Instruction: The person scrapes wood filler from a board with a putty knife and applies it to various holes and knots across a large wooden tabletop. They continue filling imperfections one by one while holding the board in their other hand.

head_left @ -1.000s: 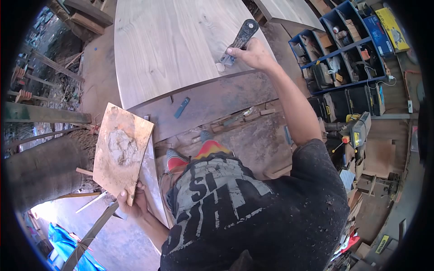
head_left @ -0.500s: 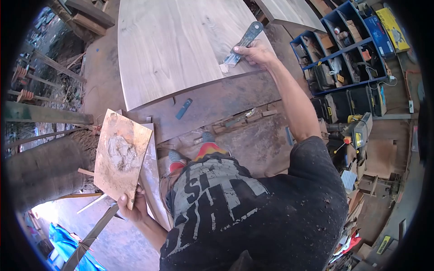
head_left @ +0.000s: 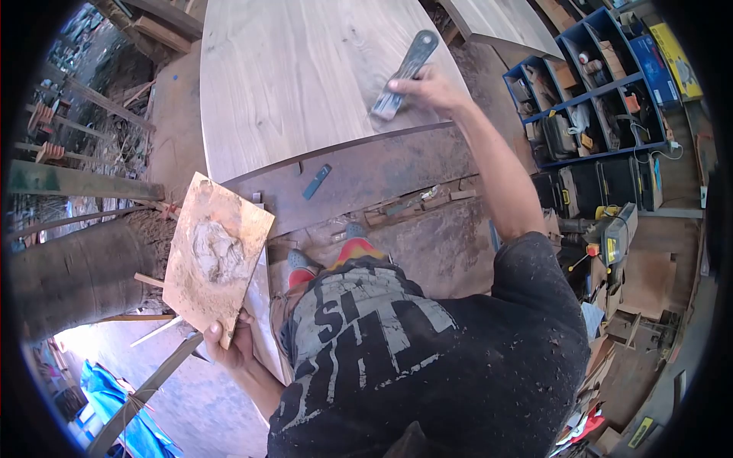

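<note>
My right hand (head_left: pixel 437 90) is closed around the dark handle of a putty knife (head_left: pixel 416 55). Its blade lies over the near edge of a pale wooden panel (head_left: pixel 298 84), close to the right corner. In my left hand (head_left: pixel 231 345), thumb on top and fingers beneath, is a square piece of board (head_left: pixel 191 286). A mound of greyish putty (head_left: pixel 220 253) sits at the middle of that board, with smears around it.
A small dark blue tool (head_left: pixel 317 182) lies on the brown surface below the panel. To the right stands a blue compartment box (head_left: pixel 561 91) filled with tools and parts. A second panel (head_left: pixel 504 27) is at the upper right. A thick log (head_left: pixel 84 267) lies at left.
The putty knife has shifted slightly left and its blade now covers the pale putty patch seen earlier near the panel edge. The putty board has moved a little to the right in view.
</note>
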The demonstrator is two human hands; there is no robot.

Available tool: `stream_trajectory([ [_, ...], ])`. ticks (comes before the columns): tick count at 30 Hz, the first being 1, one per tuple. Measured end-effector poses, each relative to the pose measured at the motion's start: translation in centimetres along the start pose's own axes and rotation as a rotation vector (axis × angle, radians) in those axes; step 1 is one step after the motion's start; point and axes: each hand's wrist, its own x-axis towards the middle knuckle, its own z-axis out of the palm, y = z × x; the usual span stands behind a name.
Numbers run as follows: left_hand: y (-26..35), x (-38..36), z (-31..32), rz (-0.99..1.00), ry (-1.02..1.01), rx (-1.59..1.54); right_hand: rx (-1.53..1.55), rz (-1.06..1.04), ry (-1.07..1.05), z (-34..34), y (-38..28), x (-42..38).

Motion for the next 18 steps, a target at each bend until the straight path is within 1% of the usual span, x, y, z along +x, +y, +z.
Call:
stream_trajectory([
  [1, -0.1, -0.1, 0.2, -0.009, -0.009, -0.004, 0.097, -0.046, 0.054, -0.7, 0.6, 0.5],
  [2, -0.1, -0.1, 0.4, -0.018, -0.022, -0.008, 0.031, 0.032, 0.078, -1.0, -0.1, 0.5],
  [3, -0.1, -0.1, 0.5, -0.018, -0.025, -0.005, 0.034, 0.031, 0.081, -1.0, -0.8, 0.5],
  [5, -0.3, -0.4, 0.6, -0.039, -0.013, -0.013, -0.141, 0.028, 0.056, -0.3, -1.6, 0.6],
  [7, -0.7, -0.7, 0.8, -0.027, -0.003, 0.002, -0.118, 0.022, 0.029, -0.2, -0.7, 1.8],
  [9, -0.6, -0.8, 1.0, -0.016, 0.001, 0.016, -0.081, -0.062, -0.034, -0.2, -0.4, 2.4],
  [10, -0.7, -0.9, 0.8, -0.025, -0.007, 0.006, -0.078, -0.062, -0.03, -0.2, -0.3, 2.5],
  [12, -0.5, -0.6, 0.6, -0.03, -0.021, -0.008, -0.232, -0.028, -0.077, 0.9, -1.0, 2.3],
  [15, -1.1, -1.1, 1.0, -0.021, -0.019, -0.003, -0.261, -0.073, -0.134, 1.1, -1.5, 0.8],
  [16, -1.1, -1.2, 0.9, -0.017, -0.021, 0.003, -0.296, -0.034, -0.16, 0.8, -2.2, 0.2],
  [17, -1.2, -1.2, 1.0, -0.012, -0.023, 0.008, -0.299, -0.038, -0.161, 0.2, -2.2, 0.1],
  [18, -1.2, -1.2, 0.9, -0.011, -0.02, 0.006, -0.176, -0.026, -0.113, -0.3, -2.0, 0.0],
])
